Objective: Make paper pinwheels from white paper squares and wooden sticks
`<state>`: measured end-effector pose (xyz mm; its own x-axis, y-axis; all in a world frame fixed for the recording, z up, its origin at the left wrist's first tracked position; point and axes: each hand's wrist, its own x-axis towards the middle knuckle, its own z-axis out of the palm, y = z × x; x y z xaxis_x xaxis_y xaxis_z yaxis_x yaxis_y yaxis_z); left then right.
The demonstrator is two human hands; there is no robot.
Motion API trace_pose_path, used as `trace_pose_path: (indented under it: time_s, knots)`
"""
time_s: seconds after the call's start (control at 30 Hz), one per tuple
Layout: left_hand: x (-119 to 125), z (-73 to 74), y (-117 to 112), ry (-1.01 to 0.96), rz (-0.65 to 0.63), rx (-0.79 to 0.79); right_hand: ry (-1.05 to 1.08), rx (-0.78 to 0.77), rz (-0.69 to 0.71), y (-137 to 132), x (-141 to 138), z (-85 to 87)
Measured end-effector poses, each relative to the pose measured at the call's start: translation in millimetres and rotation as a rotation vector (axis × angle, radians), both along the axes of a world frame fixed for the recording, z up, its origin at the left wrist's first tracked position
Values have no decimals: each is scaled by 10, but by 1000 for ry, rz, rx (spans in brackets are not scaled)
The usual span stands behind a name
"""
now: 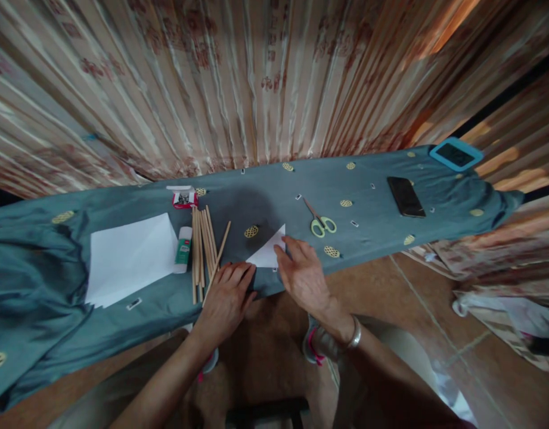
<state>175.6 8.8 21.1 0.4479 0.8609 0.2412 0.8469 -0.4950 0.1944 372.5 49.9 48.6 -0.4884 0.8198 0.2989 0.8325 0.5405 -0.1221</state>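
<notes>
A small white sheet of paper [266, 255], folded into a triangle, lies near the front edge of the cloth-covered table. My left hand [227, 295] is at its left corner, fingers together and pressed on the paper. At the opposite side, my right hand [304, 273] grips the right edge between thumb and fingers. Several thin wooden sticks [197, 250] lie just left of my left hand, one of them slanting beside its fingers. Scissors with light green handles [319, 226] rest beyond my right hand, their blades apart.
A stack of white paper [129, 256] and a glue stick [183, 249] lie on the left. Behind the sticks is a small open red-and-white box [183, 197]. A black phone [405, 196] and a blue-framed device [456, 154] lie at right. A curtain [238, 89] hangs behind the table.
</notes>
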Motion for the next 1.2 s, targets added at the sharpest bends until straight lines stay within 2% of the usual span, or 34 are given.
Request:
trace_pose_path:
  time_s: [0.07,0.17,0.27,0.37,0.57,0.87,1.07,1.2]
  knots:
    - [0,-3,3,3,3,-3,37,71,-42,3,39,-19]
    - [3,-3,7,0,6,-13,86,99,49,-27,46,-44]
    - [9,1,8,-11,6,-28,95,20,195,-116,-61,-80]
    - [8,-6,1,-26,11,-34,63,-94,241,-185,-193,-132]
    - [-44,-46,-8,-24,9,-24,40,-86,210,-206,-207,-221]
    - [-74,10,-49,-35,55,-49,-16,9,106,-313,214,-308]
    - [-184,-6,-55,-150,74,46,107,-2,100,-234,304,-279]
    - [-280,7,104,-179,129,70,228,-55,-18,-82,273,-265]
